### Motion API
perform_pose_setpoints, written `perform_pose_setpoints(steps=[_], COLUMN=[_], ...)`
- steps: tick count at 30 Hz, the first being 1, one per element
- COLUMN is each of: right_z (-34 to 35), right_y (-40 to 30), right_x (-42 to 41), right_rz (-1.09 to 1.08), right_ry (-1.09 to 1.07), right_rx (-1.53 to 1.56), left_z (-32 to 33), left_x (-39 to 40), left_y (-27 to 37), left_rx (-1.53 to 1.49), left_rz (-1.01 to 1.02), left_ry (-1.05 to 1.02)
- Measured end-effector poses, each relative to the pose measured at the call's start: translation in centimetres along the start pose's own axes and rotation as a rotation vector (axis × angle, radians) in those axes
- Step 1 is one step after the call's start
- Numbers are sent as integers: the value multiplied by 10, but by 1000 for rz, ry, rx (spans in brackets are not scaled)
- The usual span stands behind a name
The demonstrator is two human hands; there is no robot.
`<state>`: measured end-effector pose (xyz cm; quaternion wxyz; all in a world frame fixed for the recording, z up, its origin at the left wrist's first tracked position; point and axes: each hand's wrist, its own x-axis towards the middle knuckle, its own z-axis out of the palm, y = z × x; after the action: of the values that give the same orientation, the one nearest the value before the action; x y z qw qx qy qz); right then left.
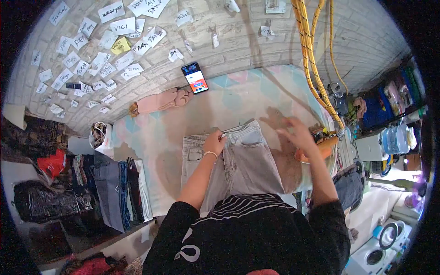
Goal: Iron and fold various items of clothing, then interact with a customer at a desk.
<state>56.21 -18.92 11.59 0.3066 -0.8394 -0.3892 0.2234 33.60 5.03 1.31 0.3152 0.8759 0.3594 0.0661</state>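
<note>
A pair of light grey jeans (245, 165) lies spread on the patterned cloth (165, 147) of the table, its waistband away from me. My left hand (216, 139) pinches the waistband near the middle; a bracelet is on that wrist. To the right of the jeans, my right hand (296, 132) is raised, fingers apart, holding nothing. Beyond the jeans, a smartphone (195, 77) with a lit screen leans near the wall beside a folded pink cloth item (161, 101). The lower legs of the jeans are hidden near my body.
Yellow cords (309, 51) hang down to an orange object (325, 149) at right. Folded trousers (110, 192) and a white bag (101, 137) stand at left. Handwritten paper notes (99, 63) cover the wall. Washing machines (373, 256) are at lower right.
</note>
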Motion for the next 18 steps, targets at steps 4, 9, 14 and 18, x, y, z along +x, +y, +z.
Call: perform_pose_setpoints(steps=[4,9,14,18], right_z=[-58,-45,-45,-26], right_y=[54,66,38,26], right_x=[-68,-77,-49,-29], right_rz=[-6,-13,-34,59], right_ry=[-199,-282,-346,-412], right_rx=[-572,-865,-503,-487], left_z=[1,9,5,0], left_x=[3,0,-6,-6], left_y=[0,-6,-1,4], left_rx=[-20,-3,-27,-77], left_rz=[-65,10,-1,-17], left_ry=[-48,40,52,42])
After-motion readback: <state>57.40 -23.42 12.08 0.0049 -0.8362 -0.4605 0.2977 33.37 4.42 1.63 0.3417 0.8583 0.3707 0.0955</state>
